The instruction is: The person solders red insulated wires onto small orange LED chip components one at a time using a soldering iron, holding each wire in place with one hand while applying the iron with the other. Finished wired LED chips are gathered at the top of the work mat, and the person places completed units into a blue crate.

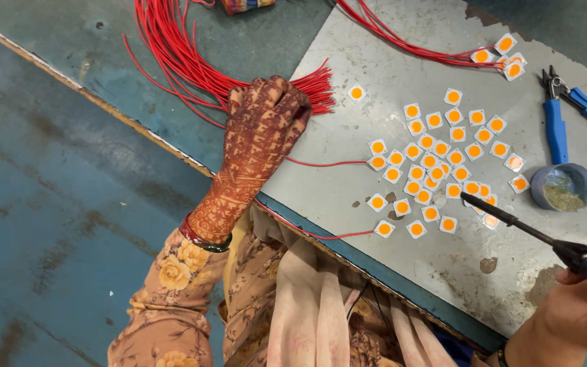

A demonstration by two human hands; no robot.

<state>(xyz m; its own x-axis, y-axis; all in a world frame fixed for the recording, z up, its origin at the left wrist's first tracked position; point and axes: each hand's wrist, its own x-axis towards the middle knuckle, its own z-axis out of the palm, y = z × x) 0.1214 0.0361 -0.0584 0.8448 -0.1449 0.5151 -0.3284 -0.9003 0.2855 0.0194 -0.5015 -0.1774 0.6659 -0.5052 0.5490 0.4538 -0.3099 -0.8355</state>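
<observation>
We take the grey metal sheet on the desk as our landmark. The main risk we judge is the hot tip of the soldering iron, which hovers over the sheet's lower right part just above the scattered square LED chips: a small slip could touch a neighbouring chip, or brush the loose red wire that runs across the sheet from its left edge to one chip, and scorch its insulation. The chips lie crowded and partly overlapping near the sheet's middle, so a nudge could also push several out of place. Our left hand rests at the sheet's upper left edge, fingers curled down onto the bundle of red wires whose cut ends fan onto the sheet; whether it grips one wire or only presses on them we cannot tell. Our right hand, at the sheet's lower right corner, is closed around the iron's blue handle. Blue-handled pliers and a small round tin sit by the sheet's right edge.
</observation>
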